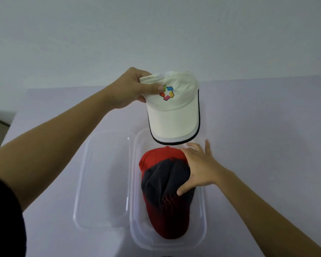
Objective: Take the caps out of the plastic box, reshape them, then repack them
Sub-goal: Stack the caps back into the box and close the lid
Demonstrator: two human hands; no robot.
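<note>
The left hand [132, 88] pinches the crown of a cream cap [171, 108], thumb laid across the front panel beside a many-coloured logo [166, 93], fingers tucked behind. The cap hangs in the air above the far end of the plastic box [202, 216]. Its long axis runs from 12 o'clock to 6 o'clock, crown away from the person and the black-edged brim pointing down toward 6 o'clock, toward the wearer. The left forearm reaches in from 8 o'clock, bare, with a dark sleeve [6, 216] at the frame's edge.

The right hand [198, 167] lies flat and spread, gripping nothing, palm pressing on the caps left in the box. Its thumb rests on a dark grey cap [163, 179], its fingers fan toward 11 and 12 o'clock over a red cap [156, 156]. The right forearm comes in from 4 o'clock.

The grey cap sits on top of the red one; a red brim [170, 219] points to 6 o'clock, so the stack's long axis matches the box's. The clear box stands on a pale surface [267, 145]. Its clear lid [102, 182] lies flat just beside it at 9 o'clock, touching or nearly touching along the long edge. The cream brim hangs just above the right fingertips, close to the box's far rim.
</note>
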